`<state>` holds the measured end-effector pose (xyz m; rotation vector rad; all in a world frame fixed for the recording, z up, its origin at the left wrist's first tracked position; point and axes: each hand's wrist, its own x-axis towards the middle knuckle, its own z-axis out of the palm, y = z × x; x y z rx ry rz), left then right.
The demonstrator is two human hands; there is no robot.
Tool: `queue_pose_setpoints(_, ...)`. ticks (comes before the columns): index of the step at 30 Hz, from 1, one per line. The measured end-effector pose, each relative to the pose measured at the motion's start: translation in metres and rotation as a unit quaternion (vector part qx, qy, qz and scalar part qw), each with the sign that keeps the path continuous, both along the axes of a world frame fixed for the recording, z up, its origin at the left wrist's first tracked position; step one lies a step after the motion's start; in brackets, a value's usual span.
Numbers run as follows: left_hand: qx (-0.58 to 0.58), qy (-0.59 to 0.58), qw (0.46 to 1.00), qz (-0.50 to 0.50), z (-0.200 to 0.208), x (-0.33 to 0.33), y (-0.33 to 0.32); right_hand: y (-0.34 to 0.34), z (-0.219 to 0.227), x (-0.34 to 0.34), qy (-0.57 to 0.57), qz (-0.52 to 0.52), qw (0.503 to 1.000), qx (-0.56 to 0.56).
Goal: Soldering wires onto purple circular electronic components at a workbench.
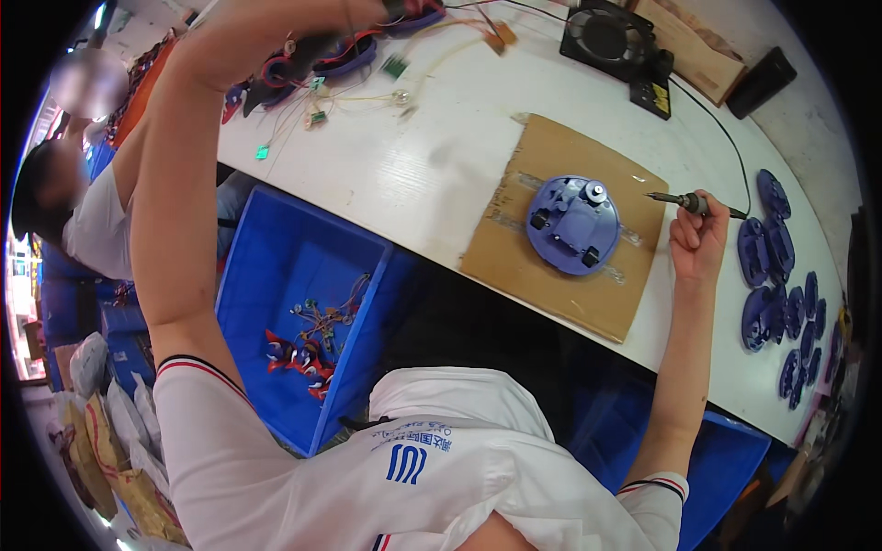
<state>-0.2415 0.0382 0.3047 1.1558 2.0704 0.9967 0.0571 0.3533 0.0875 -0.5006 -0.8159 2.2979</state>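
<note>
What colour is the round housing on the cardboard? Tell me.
The housing is purplish blue; head view.

Holding the bare left arm (pixel 175 211) nearly upright along the left side of the frame, bending it sharply at upper left and stretching it rightward beneath the top edge. Showing too little of the left hand (pixel 367 11) up there to reveal its grip. Extending the right forearm (pixel 684 367) upward from lower right, aligning the wrist (pixel 696 280) almost straight with it, and curling the right hand (pixel 695 241) into a pen-like pinch at right of centre.
</note>
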Motion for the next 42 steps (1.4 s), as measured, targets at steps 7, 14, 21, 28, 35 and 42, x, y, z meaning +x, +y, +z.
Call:
queue_pose_setpoints(7,-0.126,0.651,0.742,-0.098,-0.148,-0.016,-0.012,-0.002,0.001,0.000,0.005,-0.009,1.000,0.005)
queue_pose_setpoints(14,-0.055,0.592,0.804,-0.005,-0.167,-0.003,-0.027,-0.006,0.007,0.002,-0.004,-0.010,1.000,0.012)
queue_pose_setpoints(21,-0.327,0.456,0.817,0.133,-0.151,0.079,-0.050,-0.006,0.005,0.004,0.026,0.018,0.999,0.010)
queue_pose_setpoints(28,0.079,0.390,0.903,0.165,-0.160,0.117,-0.022,-0.027,0.018,-0.003,0.001,0.026,0.999,0.031)
queue_pose_setpoints(35,0.002,0.428,0.900,0.086,-0.213,0.094,-0.006,-0.050,0.029,-0.001,-0.093,0.001,0.988,0.120)
queue_pose_setpoints(42,0.074,0.383,0.916,0.098,-0.198,0.126,0.025,-0.064,0.026,-0.005,-0.126,-0.023,0.971,0.200)
